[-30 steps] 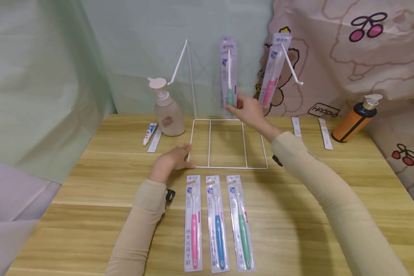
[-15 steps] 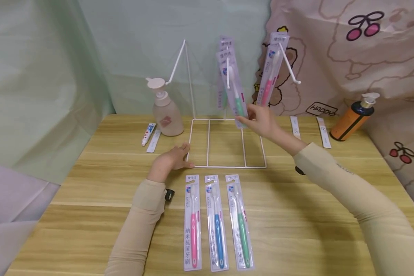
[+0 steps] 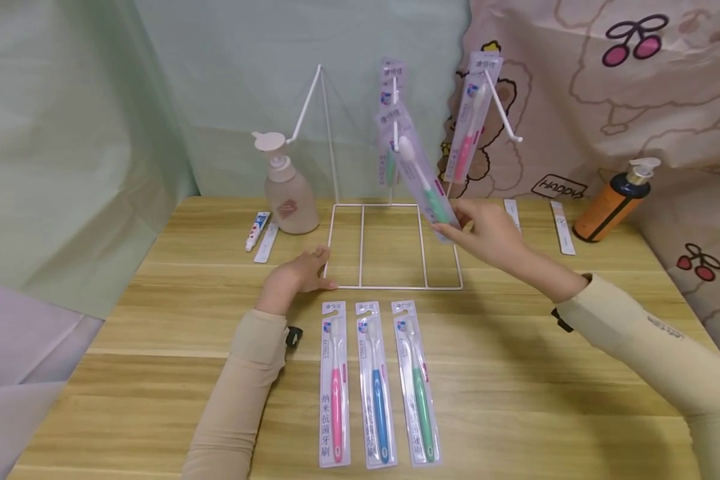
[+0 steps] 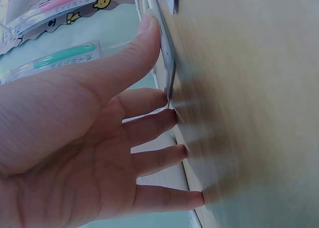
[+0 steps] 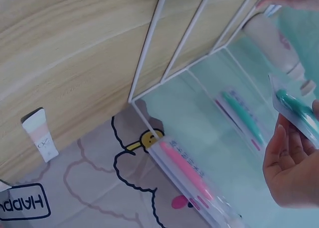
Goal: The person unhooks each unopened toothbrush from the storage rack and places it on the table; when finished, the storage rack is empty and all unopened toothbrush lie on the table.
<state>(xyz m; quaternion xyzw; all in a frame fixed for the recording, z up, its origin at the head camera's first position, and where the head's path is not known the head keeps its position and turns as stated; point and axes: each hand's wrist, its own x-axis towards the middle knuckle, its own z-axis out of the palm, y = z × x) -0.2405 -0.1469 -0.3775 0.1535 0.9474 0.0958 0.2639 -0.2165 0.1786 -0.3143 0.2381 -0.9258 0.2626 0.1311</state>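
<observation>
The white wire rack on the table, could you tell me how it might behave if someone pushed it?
The white wire rack is thin wire with tall uprights, so it is probably light and apt to slide or tip. The left hand rests on its base corner, seemingly steadying it. The packs hanging high on its hooks may add top weight.

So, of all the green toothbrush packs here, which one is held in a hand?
The tilted green toothbrush pack, which the right hand pinches at its lower end. Another green pack hangs on the rack's hook behind it, and a third lies flat on the table.
</observation>
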